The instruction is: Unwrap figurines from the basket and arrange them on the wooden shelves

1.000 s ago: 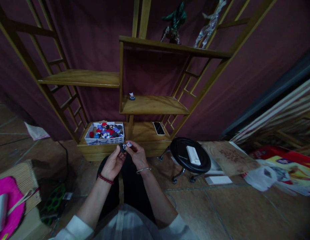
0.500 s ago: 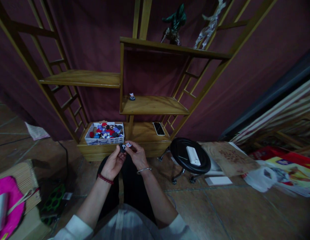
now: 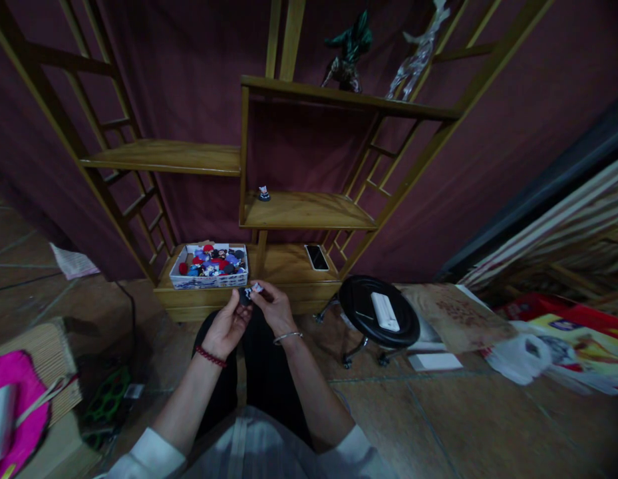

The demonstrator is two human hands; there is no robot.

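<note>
Between my two hands is a small figurine (image 3: 249,293) with a dark round base and a pale upper part, tilted over. My left hand (image 3: 229,327) is closed on the dark base, thumb on top. The fingertips of my right hand (image 3: 275,309) pinch the pale end. Just beyond them, a white box (image 3: 209,283) full of small red, blue and black figurines (image 3: 216,261) sits on the low shelf. A similar little figurine (image 3: 264,193) stands upright on a dark base at the left end of the middle shelf (image 3: 309,210).
On the low shelf lies a phone (image 3: 316,257). A black wheeled stool (image 3: 356,306) carrying a white object (image 3: 385,311) stands to the right. Higher up are a green figure (image 3: 352,50) and a clear statuette (image 3: 413,60). Plastic bags (image 3: 521,359) lie at far right.
Almost nothing differs. The view has shifted very slightly; both hands stay on the figurine in the same spot.
</note>
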